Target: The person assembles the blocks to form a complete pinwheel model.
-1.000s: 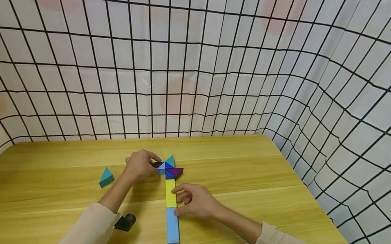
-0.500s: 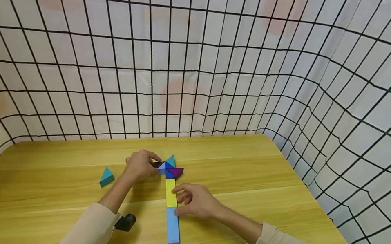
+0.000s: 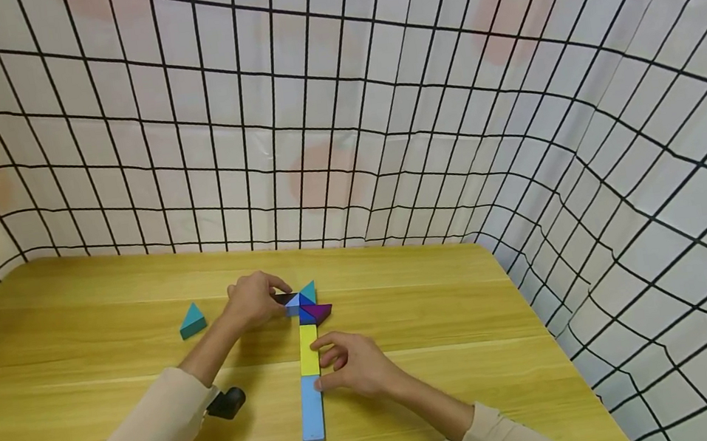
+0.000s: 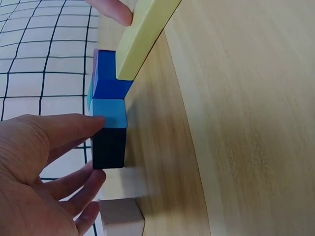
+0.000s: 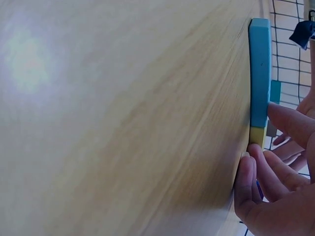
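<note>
Flat on the table, a light blue long block [image 3: 311,408] and a yellow block [image 3: 308,349] stand end to end below a cluster of small blocks. The cluster has a dark block [image 4: 109,147], a small light blue block [image 4: 113,113], a dark blue block [image 4: 110,76], a purple block [image 3: 321,313] and a teal triangle [image 3: 309,292]. My left hand [image 3: 254,298] holds the dark block, its thumb against the small light blue one. With fingers loosely bent, my right hand [image 3: 360,365] touches the right edges of the yellow and long blocks.
A loose teal triangular block [image 3: 192,322] lies left of my left hand. The wooden table [image 3: 459,311] ends at a white curtain with a black grid [image 3: 325,105], which rises behind it and on the right.
</note>
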Tool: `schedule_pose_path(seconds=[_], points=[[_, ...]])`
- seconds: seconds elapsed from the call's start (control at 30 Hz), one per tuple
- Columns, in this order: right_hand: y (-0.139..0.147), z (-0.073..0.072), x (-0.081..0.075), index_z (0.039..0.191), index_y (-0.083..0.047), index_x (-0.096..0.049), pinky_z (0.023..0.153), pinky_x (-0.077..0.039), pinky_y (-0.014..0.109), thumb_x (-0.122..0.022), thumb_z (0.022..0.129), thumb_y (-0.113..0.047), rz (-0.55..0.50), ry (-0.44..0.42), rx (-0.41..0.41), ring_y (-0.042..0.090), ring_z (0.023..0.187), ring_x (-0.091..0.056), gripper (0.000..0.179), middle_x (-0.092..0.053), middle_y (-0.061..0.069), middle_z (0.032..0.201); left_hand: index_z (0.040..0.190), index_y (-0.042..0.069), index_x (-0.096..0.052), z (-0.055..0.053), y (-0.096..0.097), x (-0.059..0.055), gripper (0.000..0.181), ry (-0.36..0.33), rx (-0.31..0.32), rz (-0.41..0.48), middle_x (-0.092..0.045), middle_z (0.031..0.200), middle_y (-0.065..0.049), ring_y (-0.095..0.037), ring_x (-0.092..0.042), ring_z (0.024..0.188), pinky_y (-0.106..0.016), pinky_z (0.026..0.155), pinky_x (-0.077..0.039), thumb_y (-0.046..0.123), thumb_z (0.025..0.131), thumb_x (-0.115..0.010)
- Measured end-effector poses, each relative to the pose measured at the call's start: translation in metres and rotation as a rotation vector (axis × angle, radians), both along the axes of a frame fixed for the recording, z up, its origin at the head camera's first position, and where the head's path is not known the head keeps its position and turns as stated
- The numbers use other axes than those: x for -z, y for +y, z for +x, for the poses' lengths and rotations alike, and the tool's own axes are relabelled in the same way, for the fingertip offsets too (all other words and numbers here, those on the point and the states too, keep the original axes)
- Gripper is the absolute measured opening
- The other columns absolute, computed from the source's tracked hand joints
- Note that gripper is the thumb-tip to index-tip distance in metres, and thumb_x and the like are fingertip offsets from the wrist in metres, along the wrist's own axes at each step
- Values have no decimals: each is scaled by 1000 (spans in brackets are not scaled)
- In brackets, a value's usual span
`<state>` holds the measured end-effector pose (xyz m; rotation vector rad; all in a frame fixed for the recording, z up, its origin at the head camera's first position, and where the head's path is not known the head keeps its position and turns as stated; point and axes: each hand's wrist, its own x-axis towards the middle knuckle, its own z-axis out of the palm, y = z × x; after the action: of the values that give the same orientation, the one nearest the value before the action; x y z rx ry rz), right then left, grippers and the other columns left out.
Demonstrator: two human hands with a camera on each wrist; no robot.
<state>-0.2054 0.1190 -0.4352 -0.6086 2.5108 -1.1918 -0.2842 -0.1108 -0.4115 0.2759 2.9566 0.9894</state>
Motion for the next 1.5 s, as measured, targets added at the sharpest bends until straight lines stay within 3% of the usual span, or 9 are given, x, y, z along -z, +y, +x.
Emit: schedule_pose_path(seconds=[0.37, 0.73, 0.93, 1.17, 1.5], points=[[1, 0, 0, 128, -11, -68, 81, -54, 31, -87, 80, -18, 4, -5, 1, 19, 93, -65, 52, -75, 7, 107, 122, 7, -73, 5, -14, -13, 41, 43, 13, -13, -73, 115, -23, -40, -65, 107, -52, 83, -36, 12, 82, -81], [1, 0, 0, 128, -11, -67, 80, -53, 30, -87, 80, -19, 2, -1, -2, 20, 94, -65, 52, -75, 7, 108, 122, 7, -73, 17, -44, -29, 41, 116, 28, -53, -72, 110, -23, -39, -66, 96, -53, 80, -39, 13, 82, -79], [1, -1, -1, 128, -11, -67, 80, -53, 30, -86, 80, -19, 6, 4, -9, 20, 94, -65, 53, -75, 7, 108, 118, 6, -75, 24, -61, -26, 38, 140, 38, -68, -73, 105, -22, -35, -66, 90, -53, 77, -40, 14, 82, -80], [1, -2, 0, 128, -11, -67, 79, -53, 29, -87, 80, -20, 12, 12, -10, 18, 93, -65, 53, -75, 6, 107, 112, 5, -77, 30, -67, -19, 31, 137, 48, -72, -74, 102, -20, -39, -65, 88, -56, 79, -37, 23, 87, -79], [1, -2, 2, 128, -11, -67, 80, -53, 29, -86, 80, -19, -3, 3, -13, 19, 93, -65, 53, -75, 7, 107, 102, 9, -81, 31, -68, -7, 20, 165, 39, -94, -78, 94, -13, -37, -68, 88, -44, 71, -31, 24, 89, -77]])
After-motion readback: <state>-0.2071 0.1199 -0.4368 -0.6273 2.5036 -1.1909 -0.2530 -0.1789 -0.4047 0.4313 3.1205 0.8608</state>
